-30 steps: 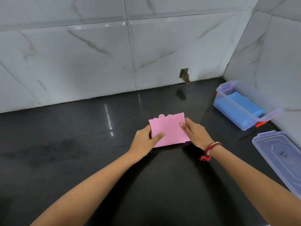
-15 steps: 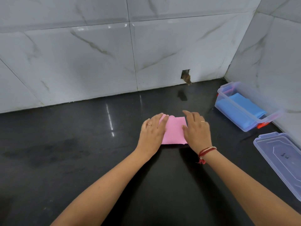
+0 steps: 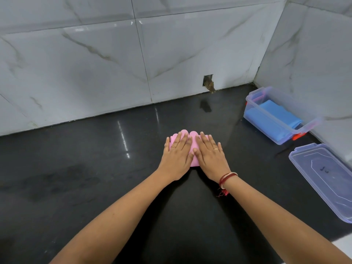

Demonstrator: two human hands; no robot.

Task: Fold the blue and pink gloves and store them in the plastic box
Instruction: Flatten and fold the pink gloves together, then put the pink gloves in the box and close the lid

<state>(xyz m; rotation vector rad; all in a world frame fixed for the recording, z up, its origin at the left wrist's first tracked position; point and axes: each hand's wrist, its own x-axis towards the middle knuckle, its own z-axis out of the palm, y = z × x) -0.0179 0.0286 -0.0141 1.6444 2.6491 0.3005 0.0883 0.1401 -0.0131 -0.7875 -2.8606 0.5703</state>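
Note:
The folded pink glove [image 3: 194, 147] lies on the black counter [image 3: 95, 178] in the middle of the view, mostly hidden under my hands. My left hand [image 3: 177, 155] and my right hand [image 3: 209, 155] lie flat on it side by side, palms down, fingers spread; only its rounded far edge and a strip between the hands show. The clear plastic box [image 3: 255, 103] stands at the right by the corner wall, with the folded blue glove [image 3: 276, 117] inside it.
The box's clear lid [image 3: 323, 178] lies flat on the counter at the right edge, nearer to me than the box. Marble-tiled walls [image 3: 114, 63] close off the back and right sides. A small hole [image 3: 208, 82] sits low in the back wall.
The pink glove has been folded over to a smaller shape. Both hands moved from gripping its edges to lying flat on top of it, pressing it down.

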